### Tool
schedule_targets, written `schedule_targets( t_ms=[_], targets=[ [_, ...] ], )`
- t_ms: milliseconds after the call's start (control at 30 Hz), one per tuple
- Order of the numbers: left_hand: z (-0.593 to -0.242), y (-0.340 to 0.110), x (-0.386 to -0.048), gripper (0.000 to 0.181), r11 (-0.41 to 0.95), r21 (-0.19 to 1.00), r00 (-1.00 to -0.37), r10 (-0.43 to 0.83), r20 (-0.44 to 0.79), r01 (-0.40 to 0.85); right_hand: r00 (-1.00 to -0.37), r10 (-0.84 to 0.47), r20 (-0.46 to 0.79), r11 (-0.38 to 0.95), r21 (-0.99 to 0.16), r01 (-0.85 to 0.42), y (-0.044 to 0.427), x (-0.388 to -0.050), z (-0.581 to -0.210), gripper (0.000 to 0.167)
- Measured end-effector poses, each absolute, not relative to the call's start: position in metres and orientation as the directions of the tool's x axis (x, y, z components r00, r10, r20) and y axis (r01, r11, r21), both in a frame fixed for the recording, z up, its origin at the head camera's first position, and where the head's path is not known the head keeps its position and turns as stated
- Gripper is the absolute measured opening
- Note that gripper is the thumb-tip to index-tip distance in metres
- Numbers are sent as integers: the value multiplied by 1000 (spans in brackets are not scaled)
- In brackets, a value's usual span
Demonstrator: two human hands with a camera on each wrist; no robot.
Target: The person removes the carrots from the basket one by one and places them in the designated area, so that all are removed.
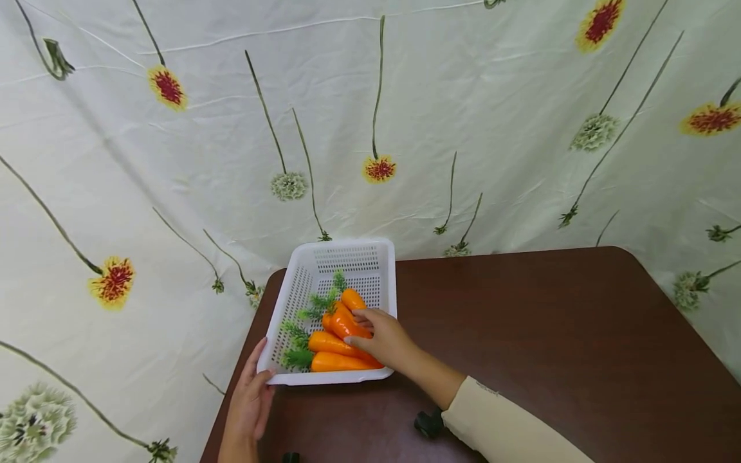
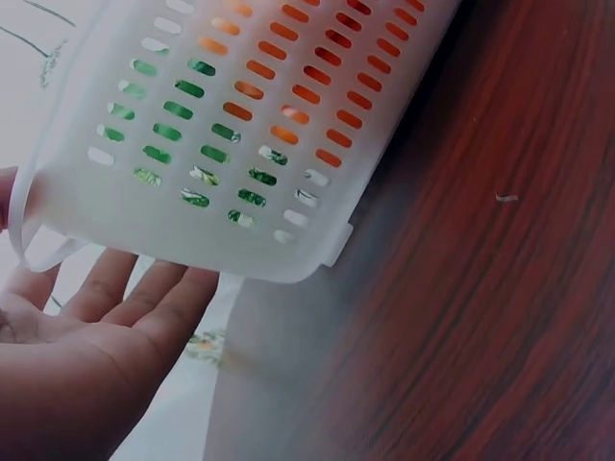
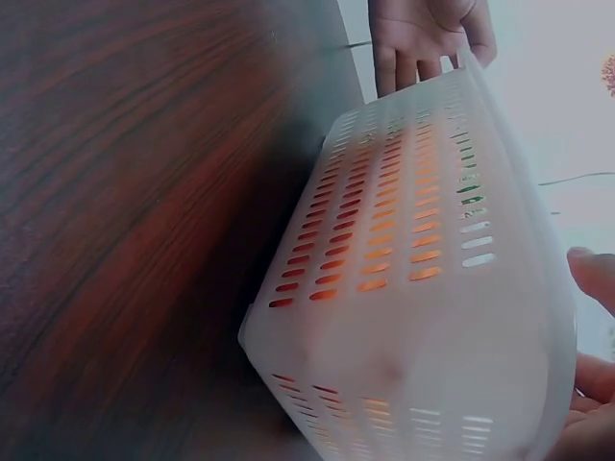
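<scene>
A white perforated basket point(image 1: 332, 379) holds several orange carrots point(image 1: 341, 362) with green tops point(image 1: 296, 358) and an orange pepper point(image 1: 345, 321) lying over them. My left hand point(image 1: 249, 405) grips the basket's near left corner, thumb on the rim and fingers against the outer wall; the left wrist view shows this hand point(image 2: 115, 336) below the corner of the basket point(image 2: 192, 226). Reaching in over the right side, my right hand point(image 1: 384, 337) pinches the pepper between thumb and fingers. In the right wrist view this hand point(image 3: 591, 384) shows partly beyond the basket wall point(image 3: 432, 336).
The basket stands at the left end of a dark brown table point(image 1: 521, 321). A black object point(image 1: 429, 424) lies near my right forearm, and another small dark object point(image 1: 291, 457) shows at the bottom edge. Behind the table hangs a flower-patterned cloth point(image 1: 417, 83).
</scene>
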State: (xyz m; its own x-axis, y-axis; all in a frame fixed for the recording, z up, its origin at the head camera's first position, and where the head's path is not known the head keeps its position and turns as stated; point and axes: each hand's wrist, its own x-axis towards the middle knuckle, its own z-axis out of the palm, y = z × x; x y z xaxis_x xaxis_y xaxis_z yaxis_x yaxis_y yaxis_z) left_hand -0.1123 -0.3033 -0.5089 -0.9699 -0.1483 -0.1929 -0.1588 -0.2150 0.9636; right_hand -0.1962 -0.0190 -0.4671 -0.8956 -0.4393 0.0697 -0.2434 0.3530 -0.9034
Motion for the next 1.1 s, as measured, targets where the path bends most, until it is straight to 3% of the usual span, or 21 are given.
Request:
schedule_targets(
  t_ms=[433,1100],
  targets=[
    [-505,-300,-114,62,-144,969,-950,-213,-228,-200,-917,-398,28,480,-846,-234,-43,-208,-469,59],
    [-509,-299,-112,65,-217,966,-961,-204,-186,-141,-911,-412,17,571,-774,-273,-45,-208,-469,54]
  ],
)
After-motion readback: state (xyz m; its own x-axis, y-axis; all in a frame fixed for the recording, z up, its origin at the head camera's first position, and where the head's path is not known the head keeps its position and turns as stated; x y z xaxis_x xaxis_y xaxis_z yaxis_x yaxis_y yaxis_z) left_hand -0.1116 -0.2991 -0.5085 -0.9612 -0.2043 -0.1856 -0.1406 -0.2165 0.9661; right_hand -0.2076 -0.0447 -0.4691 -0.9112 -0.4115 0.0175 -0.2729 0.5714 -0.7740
